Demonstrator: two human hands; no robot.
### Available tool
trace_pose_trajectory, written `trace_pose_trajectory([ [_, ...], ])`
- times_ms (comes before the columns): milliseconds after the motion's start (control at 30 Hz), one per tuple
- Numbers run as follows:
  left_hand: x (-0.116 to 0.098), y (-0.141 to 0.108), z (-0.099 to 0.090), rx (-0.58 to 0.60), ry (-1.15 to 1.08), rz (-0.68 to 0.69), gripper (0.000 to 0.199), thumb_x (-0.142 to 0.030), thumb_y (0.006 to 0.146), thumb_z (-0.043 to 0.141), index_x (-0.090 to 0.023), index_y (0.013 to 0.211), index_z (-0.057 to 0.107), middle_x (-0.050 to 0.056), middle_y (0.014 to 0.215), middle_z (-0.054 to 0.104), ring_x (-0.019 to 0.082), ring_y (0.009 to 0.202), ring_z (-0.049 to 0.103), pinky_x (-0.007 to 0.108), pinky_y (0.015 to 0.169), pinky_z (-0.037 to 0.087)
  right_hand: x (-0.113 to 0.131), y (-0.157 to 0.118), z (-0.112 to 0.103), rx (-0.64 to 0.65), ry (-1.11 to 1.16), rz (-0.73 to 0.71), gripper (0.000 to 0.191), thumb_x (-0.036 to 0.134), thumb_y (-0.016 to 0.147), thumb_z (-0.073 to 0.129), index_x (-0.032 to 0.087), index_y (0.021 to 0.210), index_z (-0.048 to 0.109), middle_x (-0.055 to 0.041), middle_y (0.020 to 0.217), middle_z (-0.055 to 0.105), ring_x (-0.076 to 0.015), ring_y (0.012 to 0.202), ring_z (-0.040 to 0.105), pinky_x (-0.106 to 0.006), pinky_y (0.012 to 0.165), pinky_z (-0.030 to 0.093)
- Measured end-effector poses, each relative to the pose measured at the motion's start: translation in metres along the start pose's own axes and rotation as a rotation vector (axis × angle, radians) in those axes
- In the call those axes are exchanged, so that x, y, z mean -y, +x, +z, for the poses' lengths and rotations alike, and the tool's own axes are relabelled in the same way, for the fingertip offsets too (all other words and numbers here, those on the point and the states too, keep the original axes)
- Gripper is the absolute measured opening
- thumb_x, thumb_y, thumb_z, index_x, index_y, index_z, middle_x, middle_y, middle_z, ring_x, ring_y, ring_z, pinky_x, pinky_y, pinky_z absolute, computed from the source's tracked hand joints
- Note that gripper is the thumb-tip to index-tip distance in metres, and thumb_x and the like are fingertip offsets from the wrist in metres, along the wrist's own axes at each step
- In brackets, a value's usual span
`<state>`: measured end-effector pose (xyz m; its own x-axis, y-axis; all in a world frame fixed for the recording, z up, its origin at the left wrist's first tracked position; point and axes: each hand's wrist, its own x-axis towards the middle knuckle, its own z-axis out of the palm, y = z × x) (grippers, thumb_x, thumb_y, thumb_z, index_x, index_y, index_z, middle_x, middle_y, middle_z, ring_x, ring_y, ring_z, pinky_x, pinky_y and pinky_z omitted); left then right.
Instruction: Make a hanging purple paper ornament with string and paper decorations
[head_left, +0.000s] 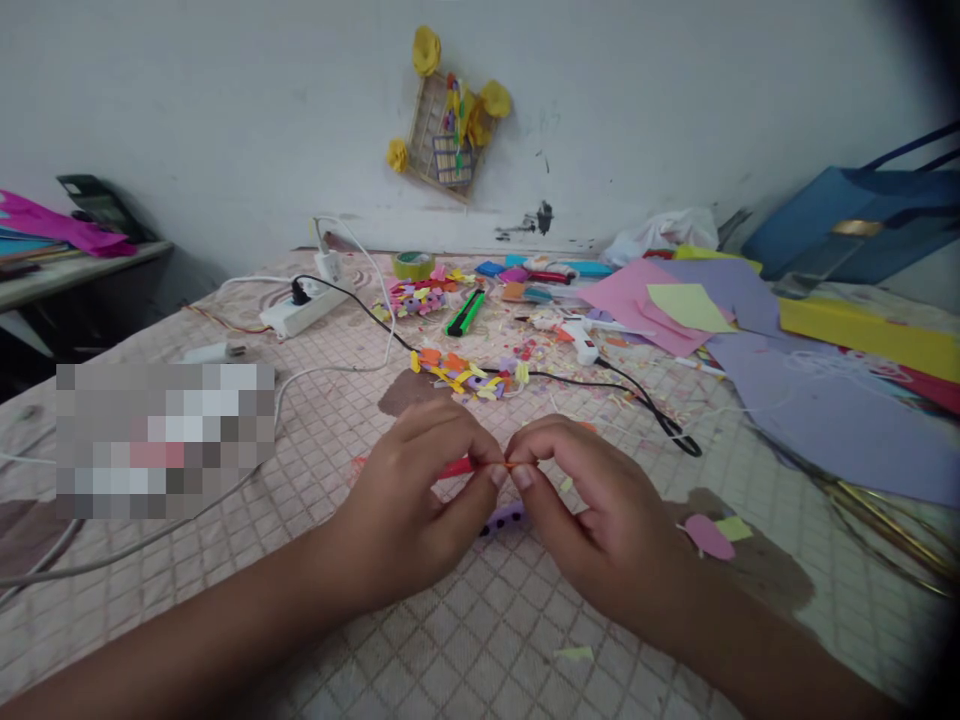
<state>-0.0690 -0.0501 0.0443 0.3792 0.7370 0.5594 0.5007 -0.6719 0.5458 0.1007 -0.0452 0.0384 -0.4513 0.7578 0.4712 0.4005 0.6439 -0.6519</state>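
Observation:
My left hand [420, 490] and my right hand [592, 500] meet over the middle of the table, thumbs and forefingers pinched together. Between the fingertips runs a thin orange strip [510, 464], perhaps paper; both hands hold it, and the fingers cover most of it. A red stick-like piece [456, 468] shows behind my left fingers; whether it is held or lies on the cloth I cannot tell. Below the hands lies a purple strip with dark dots [504, 520], partly hidden. Just beyond them is a strip decorated with orange, yellow and purple paper bits [469, 375].
A green cutter [466, 312], green tape roll [413, 265] and white glue gun [582, 343] with a black cord lie ahead among paper scraps. At left are a power strip [307, 308] and cables. Coloured sheets [825, 400] and golden rings [892, 525] are at right.

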Motion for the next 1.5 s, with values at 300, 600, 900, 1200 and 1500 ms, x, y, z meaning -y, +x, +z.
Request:
trace_pose_trajectory([
  [300, 0.003, 0.004, 0.000, 0.047, -0.105, -0.083, 0.010, -0.017, 0.084, 0.052, -0.014, 0.077, 0.058, 0.002, 0.074, 0.061, 0.015, 0.076, 0.055, 0.031, 0.073, 0.042, -0.002, 0.003, -0.003, -0.030, -0.014, 0.026, 0.012, 0.008, 0.084, 0.048, 0.018, 0.080, 0.053, 0.0008, 0.076, 0.056, -0.0114, 0.074, 0.053, -0.025, 0.067, 0.041],
  [600, 0.012, 0.002, 0.004, 0.022, 0.139, 0.157, 0.008, -0.013, 0.086, 0.052, -0.013, 0.081, 0.058, 0.005, 0.076, 0.060, 0.016, 0.076, 0.053, 0.033, 0.072, 0.042, -0.002, 0.003, -0.003, 0.002, 0.018, 0.085, 0.011, 0.008, 0.081, 0.049, 0.018, 0.077, 0.053, 0.0009, 0.075, 0.056, -0.0120, 0.073, 0.052, -0.026, 0.066, 0.041],
  [900, 0.012, 0.002, -0.001, 0.115, 0.111, 0.109, 0.006, -0.014, 0.084, 0.052, -0.015, 0.081, 0.056, 0.004, 0.078, 0.060, 0.016, 0.076, 0.053, 0.031, 0.070, 0.043, -0.004, 0.004, -0.004, 0.030, -0.012, 0.071, 0.010, 0.008, 0.077, 0.049, 0.017, 0.075, 0.052, -0.0001, 0.074, 0.056, -0.0136, 0.072, 0.052, -0.028, 0.066, 0.040],
  [1200, 0.012, 0.002, 0.004, 0.120, 0.152, 0.142, 0.012, -0.009, 0.079, 0.047, -0.016, 0.073, 0.055, 0.003, 0.071, 0.062, 0.016, 0.073, 0.056, 0.034, 0.074, 0.041, -0.008, 0.003, -0.003, 0.076, -0.143, -0.058, 0.015, 0.005, 0.078, 0.043, 0.018, 0.073, 0.048, -0.0020, 0.072, 0.055, -0.0156, 0.070, 0.051, -0.029, 0.062, 0.041],
  [1500, 0.014, 0.001, 0.000, 0.019, 0.202, 0.222, 0.016, -0.013, 0.083, 0.045, -0.016, 0.073, 0.056, 0.004, 0.069, 0.062, 0.015, 0.070, 0.056, 0.035, 0.074, 0.039, -0.012, 0.005, -0.005, 0.074, -0.063, -0.034, 0.013, 0.017, 0.086, 0.047, 0.022, 0.077, 0.056, -0.0007, 0.075, 0.062, -0.0159, 0.072, 0.059, -0.029, 0.064, 0.047],
])
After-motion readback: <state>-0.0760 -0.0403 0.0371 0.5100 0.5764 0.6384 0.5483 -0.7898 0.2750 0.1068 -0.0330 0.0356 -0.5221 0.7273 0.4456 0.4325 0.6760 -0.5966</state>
